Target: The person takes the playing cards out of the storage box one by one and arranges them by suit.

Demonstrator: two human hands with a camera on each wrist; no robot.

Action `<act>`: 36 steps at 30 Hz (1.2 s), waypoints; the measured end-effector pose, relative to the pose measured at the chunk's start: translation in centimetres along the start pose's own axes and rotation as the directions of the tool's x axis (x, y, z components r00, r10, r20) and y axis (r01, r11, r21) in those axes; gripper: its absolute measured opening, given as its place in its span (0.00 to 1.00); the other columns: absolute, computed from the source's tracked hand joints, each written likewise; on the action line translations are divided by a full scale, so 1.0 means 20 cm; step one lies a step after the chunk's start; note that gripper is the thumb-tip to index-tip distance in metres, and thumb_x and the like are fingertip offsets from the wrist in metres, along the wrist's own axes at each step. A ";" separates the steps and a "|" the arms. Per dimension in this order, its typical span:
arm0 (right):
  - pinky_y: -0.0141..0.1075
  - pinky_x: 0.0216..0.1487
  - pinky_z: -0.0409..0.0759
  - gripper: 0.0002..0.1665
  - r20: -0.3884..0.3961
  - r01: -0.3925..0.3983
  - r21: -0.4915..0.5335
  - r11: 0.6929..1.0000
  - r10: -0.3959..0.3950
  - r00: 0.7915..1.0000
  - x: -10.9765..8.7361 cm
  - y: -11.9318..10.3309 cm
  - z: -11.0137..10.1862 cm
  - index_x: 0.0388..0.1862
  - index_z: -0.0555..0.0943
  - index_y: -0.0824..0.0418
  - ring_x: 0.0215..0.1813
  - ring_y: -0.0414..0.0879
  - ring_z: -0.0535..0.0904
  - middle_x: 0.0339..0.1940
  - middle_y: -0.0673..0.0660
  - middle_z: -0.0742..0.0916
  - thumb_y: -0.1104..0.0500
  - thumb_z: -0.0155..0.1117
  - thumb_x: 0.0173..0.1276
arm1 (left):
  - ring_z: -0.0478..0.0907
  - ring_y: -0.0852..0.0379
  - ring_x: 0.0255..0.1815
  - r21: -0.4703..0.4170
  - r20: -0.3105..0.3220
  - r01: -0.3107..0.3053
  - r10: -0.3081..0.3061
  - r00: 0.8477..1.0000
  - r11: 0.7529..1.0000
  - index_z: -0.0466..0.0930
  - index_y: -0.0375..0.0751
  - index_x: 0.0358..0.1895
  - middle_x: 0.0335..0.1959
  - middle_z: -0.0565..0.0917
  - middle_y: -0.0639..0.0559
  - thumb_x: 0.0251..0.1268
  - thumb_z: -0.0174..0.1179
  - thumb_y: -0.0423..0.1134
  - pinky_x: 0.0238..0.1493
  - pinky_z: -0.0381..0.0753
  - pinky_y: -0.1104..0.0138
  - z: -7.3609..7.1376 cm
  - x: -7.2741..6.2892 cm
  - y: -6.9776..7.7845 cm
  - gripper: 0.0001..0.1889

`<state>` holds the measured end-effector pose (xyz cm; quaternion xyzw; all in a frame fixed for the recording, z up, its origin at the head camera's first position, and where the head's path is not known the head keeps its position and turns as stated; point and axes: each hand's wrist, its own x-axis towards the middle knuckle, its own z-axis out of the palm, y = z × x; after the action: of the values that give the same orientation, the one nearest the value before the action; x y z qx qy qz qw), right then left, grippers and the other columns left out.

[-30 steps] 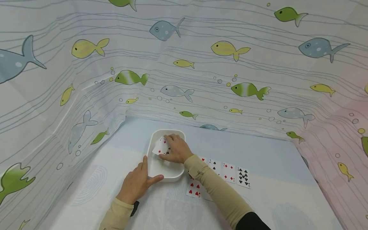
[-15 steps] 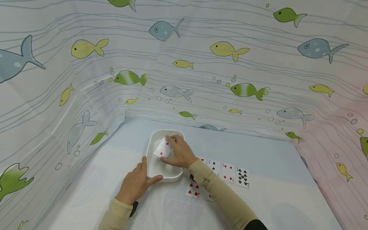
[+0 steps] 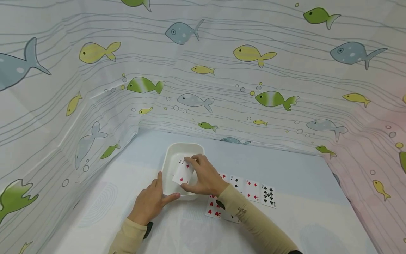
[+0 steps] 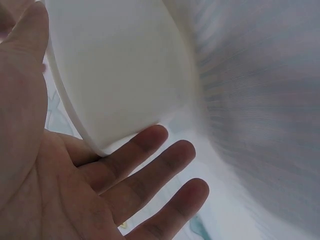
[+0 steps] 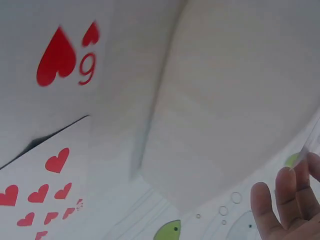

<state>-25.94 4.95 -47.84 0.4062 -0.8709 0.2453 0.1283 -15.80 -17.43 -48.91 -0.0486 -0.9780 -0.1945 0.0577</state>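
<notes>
My right hand (image 3: 206, 176) pinches a few playing cards (image 3: 183, 173) between thumb and fingers, over the white plastic box (image 3: 164, 158). A card with red diamonds faces up on top; an edge of another shows behind it. At the box's near left corner is my left hand (image 3: 147, 203), its index finger along the left side and its thumb at the near rim. In the left wrist view, the fingers (image 4: 172, 160) extend beside the box wall (image 4: 115, 75). The right wrist view has the right hand's fingers (image 5: 287, 200) at its edge, beyond the box (image 5: 225, 100).
Right of the box, playing cards lie face up in rows, among them a spade card (image 3: 236, 181), a four of diamonds (image 3: 252, 190) and a nine of clubs (image 3: 268, 195). A hearts card (image 3: 213, 208) lies nearer, partly under the right forearm. Fish-patterned sheeting (image 3: 222, 84) walls the table.
My right hand has drawn the cards from the far part of the box toward its near right side. The left hand keeps its place at the corner.
</notes>
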 end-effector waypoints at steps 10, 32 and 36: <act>0.41 0.58 0.77 0.54 -0.028 0.054 0.016 0.998 -0.053 0.998 -0.15 -0.04 -0.17 0.77 0.67 0.55 0.62 0.46 0.71 0.64 0.55 0.74 0.32 0.70 0.57 | 0.82 0.41 0.37 -0.002 -0.004 0.009 -0.009 1.000 1.000 0.53 0.18 0.75 0.54 0.79 0.29 0.61 0.60 0.71 0.41 0.82 0.49 0.00 0.00 0.01 0.60; 0.42 0.55 0.79 0.52 0.023 -0.041 -0.062 0.997 0.042 0.999 -0.51 0.20 -0.39 0.75 0.70 0.54 0.60 0.41 0.72 0.63 0.51 0.74 0.33 0.74 0.56 | 0.80 0.45 0.34 -0.009 -0.021 -0.003 0.002 1.000 1.000 0.53 0.18 0.75 0.53 0.79 0.28 0.60 0.59 0.73 0.37 0.81 0.51 0.01 -0.01 0.00 0.61; 0.43 0.54 0.80 0.52 0.025 -0.066 -0.064 0.996 0.068 0.997 -0.58 0.25 -0.47 0.74 0.71 0.54 0.60 0.41 0.71 0.62 0.51 0.74 0.35 0.76 0.54 | 0.80 0.45 0.34 -0.010 -0.016 0.003 -0.003 1.000 1.000 0.52 0.18 0.75 0.54 0.79 0.28 0.60 0.59 0.73 0.38 0.81 0.51 0.01 -0.01 -0.01 0.61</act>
<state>-22.26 20.15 -46.41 0.3758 -0.8930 0.2163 0.1207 -15.66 -17.49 -49.11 -0.0458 -0.9766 -0.2000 0.0650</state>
